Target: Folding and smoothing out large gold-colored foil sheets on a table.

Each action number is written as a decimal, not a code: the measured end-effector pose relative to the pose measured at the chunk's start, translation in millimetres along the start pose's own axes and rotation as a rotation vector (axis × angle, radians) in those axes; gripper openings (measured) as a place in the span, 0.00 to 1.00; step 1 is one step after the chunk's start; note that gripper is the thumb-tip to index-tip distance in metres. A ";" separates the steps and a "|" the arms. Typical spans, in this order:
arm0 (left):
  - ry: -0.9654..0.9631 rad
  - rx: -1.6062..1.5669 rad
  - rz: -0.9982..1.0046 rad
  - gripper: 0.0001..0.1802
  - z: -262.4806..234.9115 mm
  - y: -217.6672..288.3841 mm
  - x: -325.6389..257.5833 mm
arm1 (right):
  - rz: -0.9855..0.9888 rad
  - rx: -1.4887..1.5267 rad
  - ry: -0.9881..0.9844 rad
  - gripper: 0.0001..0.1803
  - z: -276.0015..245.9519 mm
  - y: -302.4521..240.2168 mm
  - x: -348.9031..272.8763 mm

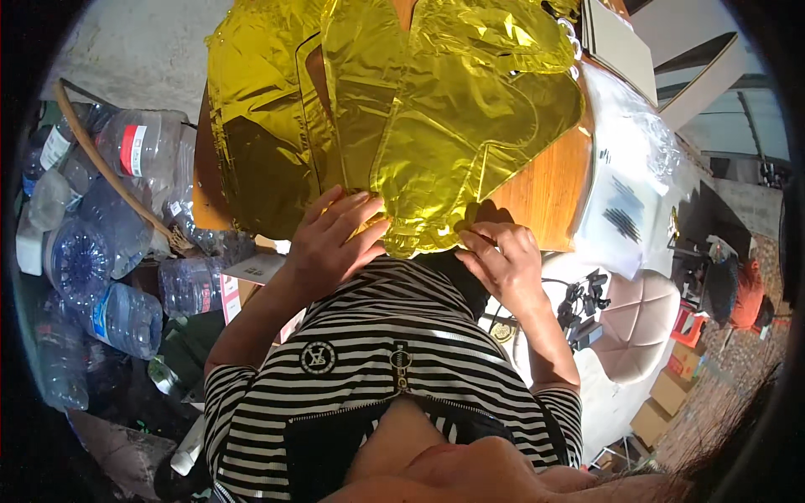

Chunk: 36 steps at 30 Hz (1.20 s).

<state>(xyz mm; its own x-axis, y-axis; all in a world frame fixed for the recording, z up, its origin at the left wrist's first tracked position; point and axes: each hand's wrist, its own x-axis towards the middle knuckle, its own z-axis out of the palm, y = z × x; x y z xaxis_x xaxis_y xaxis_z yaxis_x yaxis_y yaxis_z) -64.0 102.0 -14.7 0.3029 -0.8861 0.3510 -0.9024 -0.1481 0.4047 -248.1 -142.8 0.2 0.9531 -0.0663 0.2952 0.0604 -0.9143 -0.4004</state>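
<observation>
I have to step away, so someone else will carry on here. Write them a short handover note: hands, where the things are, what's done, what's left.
Left hand: lying flat, fingers spread, on the near edge of the gold foil balloons.
Right hand: fingers pinched at the lower tip of the front balloon, where a thin straw-like piece seems to stick out; too small to be sure.
Things: the balloons lie flat in an overlapping pile on the wooden table; clear plastic bags lie at the table's right end.
Done: nothing is inflated.
Left: all balloons are still flat and crinkled.
</observation>
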 end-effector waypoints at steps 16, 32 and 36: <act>0.056 -0.019 -0.084 0.21 -7.3 0.7 -2.1 | -0.043 0.037 0.129 0.17 17.5 -4.2 -5.7; 0.086 0.066 -0.095 0.17 -5.7 -6.1 -17.8 | -0.105 0.013 0.128 0.16 26.2 -6.9 0.5; 0.088 0.053 -0.114 0.17 -3.1 -4.5 -20.5 | -0.119 -0.005 0.118 0.16 25.7 -8.3 0.1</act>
<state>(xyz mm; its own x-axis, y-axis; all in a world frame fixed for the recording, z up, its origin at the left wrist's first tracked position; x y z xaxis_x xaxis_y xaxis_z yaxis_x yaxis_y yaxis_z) -65.2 122.2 -21.1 0.4279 -0.8206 0.3789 -0.8747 -0.2704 0.4022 -240.8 -124.9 -18.8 0.8980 -0.0039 0.4400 0.1687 -0.9206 -0.3523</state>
